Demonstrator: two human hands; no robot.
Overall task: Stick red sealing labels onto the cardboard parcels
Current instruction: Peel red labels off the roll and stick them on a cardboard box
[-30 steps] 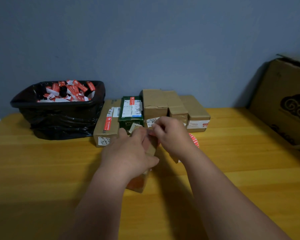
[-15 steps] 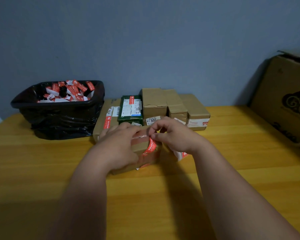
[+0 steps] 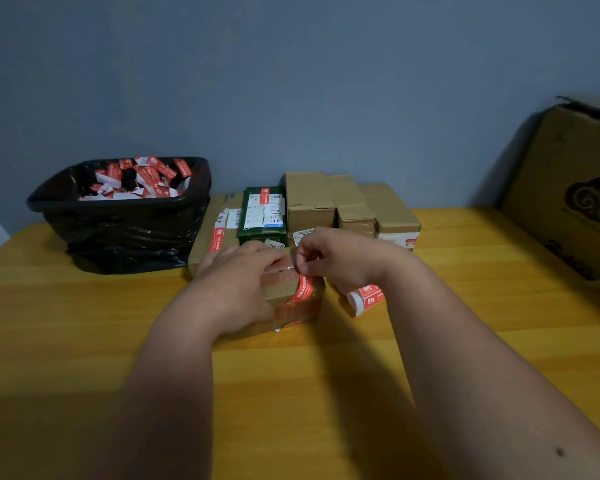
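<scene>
A small cardboard parcel (image 3: 293, 308) lies flat on the wooden table (image 3: 84, 323) in front of me. My left hand (image 3: 238, 285) rests on its top and left side, fingers wrapped over it, holding it down. My right hand (image 3: 336, 259) pinches the upper end of a red sealing label (image 3: 303, 289), which hangs curved over the parcel's top right edge. A roll of red labels (image 3: 366, 297) lies on the table just under my right wrist.
A row of parcels stands behind: a flat brown one (image 3: 215, 233), a green box (image 3: 262, 216) and three brown boxes (image 3: 350, 206). A black-lined bin (image 3: 125, 220) of label scraps sits at back left. A large cardboard carton (image 3: 575, 199) stands at the right.
The parcel went from tilted up in my hands to lying flat on the table. My right hand has drawn the red label over its top edge.
</scene>
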